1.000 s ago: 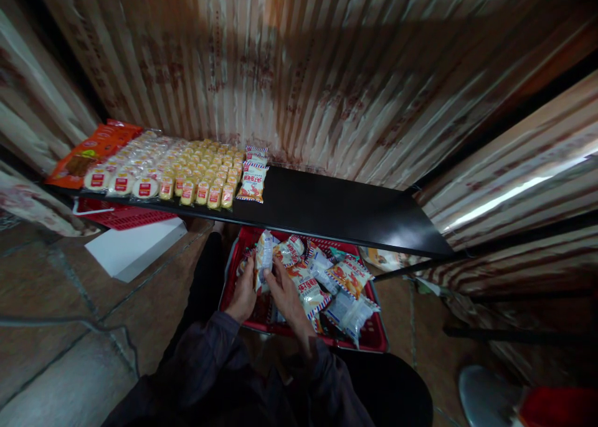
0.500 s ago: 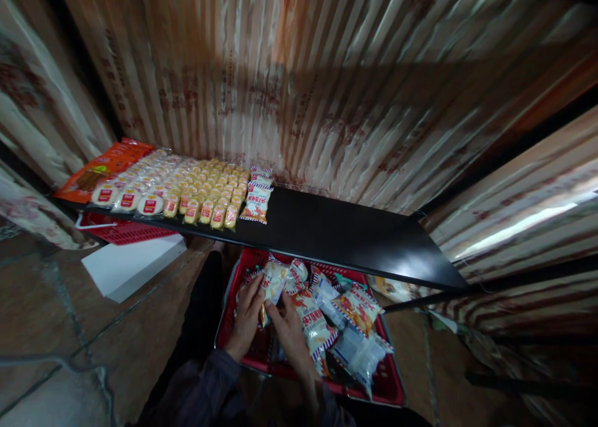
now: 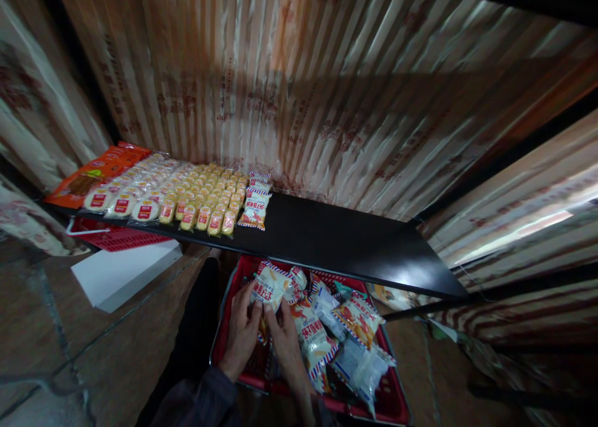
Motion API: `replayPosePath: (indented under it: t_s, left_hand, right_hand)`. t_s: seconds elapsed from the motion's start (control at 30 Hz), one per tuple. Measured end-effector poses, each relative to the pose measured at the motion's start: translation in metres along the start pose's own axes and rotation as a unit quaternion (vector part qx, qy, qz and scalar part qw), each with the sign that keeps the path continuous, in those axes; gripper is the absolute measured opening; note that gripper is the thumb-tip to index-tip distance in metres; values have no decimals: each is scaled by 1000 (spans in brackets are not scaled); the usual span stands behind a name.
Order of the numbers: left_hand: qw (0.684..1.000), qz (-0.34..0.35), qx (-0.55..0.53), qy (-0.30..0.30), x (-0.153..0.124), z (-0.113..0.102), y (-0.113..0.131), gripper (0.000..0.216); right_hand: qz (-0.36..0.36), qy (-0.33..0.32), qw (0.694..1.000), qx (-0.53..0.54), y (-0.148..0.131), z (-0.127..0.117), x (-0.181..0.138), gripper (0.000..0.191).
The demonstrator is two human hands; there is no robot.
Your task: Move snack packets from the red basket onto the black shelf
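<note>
A snack bag [image 3: 273, 283] with a striped edge is held between my two hands, above the left part of a red basket [image 3: 391, 386]. My left hand [image 3: 242, 324] grips its left side and my right hand [image 3: 283, 330] its lower right, thumbs close together. More snack bags [image 3: 312, 333] lie loosely in the basket, several with orange and red print and some showing pale backs. On the black shelf [image 3: 336, 237] behind, similar bags [image 3: 255, 206] stand in a short row beside rows of yellow wrapped cakes [image 3: 204, 218].
Round white packaged cakes [image 3: 146, 210] and an orange packet [image 3: 84, 179] fill the shelf's left end. Beneath it are another red basket [image 3: 121, 237] and a white box [image 3: 126, 274]. Corrugated sheeting [image 3: 299, 91] rises behind, and a dark metal post [image 3: 504, 159] slants at right.
The snack bag has been lifted and tilted, so more of its printed front shows between my hands. The view has shifted slightly, and the shelf sits a little lower.
</note>
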State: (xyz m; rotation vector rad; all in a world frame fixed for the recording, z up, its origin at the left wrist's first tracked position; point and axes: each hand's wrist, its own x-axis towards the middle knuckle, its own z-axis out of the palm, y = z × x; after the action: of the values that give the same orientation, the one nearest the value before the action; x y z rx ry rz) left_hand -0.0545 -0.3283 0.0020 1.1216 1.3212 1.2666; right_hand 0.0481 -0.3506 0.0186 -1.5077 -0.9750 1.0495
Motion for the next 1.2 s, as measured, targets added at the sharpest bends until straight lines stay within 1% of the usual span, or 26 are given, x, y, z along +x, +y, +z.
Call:
replayPosePath:
  t_s: [0.13, 0.2, 0.27, 0.37, 0.47, 0.57, 0.67, 0.77, 0.83, 0.97, 1.1, 1.2]
  left_hand:
    - [999, -39, -26, -8, 2, 0, -5, 49]
    - [998, -55, -29, -14, 4, 0, -7, 51]
    - [997, -65, -28, -24, 7, -1, -8, 52]
    - [994, -97, -37, -47, 10, -5, -5, 55]
    - [989, -122, -48, -72, 12, -10, 2, 54]
    - [984, -148, -58, -77, 15, -14, 11, 53]
    - [975, -178, -100, -91, 18, -16, 22, 54]
    - [963, -189, -142, -127, 23, -17, 30, 56]
    - [960, -200, -148, -129, 28, -18, 31, 57]
    - [959, -221, -139, -108, 36, -19, 25, 57]
    - [957, -219, -154, -108, 40, -17, 20, 62]
    - [956, -217, -163, -111, 40, -14, 21, 62]
  right_hand:
    - [83, 57, 995, 27, 6, -2, 2, 67]
    - [109, 60, 990, 61, 6, -2, 1, 72]
    - [117, 61, 986, 99, 5, -2, 1, 72]
    - [117, 59, 982, 133, 4, -2, 3, 72]
    - [108, 60, 984, 126, 4, -3, 5, 68]
    - [102, 64, 984, 129, 4, -3, 9, 64]
    - [112, 63, 981, 143, 8, -4, 14, 64]
    - [110, 79, 983, 126, 12, -5, 19, 62]
    - [97, 86, 985, 115, 12, -6, 22, 58]
    - [88, 79, 985, 129, 4, -6, 25, 52]
    - [89, 67, 985, 130, -3, -4, 26, 50]
    - [92, 60, 986, 123, -3, -3, 27, 51]
